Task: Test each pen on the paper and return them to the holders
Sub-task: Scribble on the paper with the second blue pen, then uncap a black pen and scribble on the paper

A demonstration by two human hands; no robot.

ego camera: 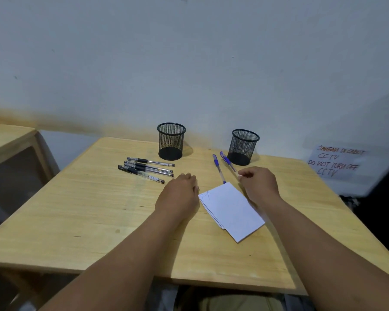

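Two black mesh holders stand empty at the back of the table, the left holder [171, 141] and the right holder [244, 147]. Several black pens [145, 169] lie side by side in front of the left holder. Two blue pens lie by the right holder: one [218, 168] points at the paper's top corner, the other [227, 161] has its near end pinched in the fingertips of my right hand [259, 184]. A small stack of white paper [233, 209], with a short scribble near its top left, lies between my hands. My left hand [180, 196] rests palm down beside it, holding nothing.
The wooden table [99, 209] stands against a pale wall. A handwritten CCTV notice [337, 162] hangs on the wall at the right. Another wooden table [7, 135] stands to the left, across a gap.
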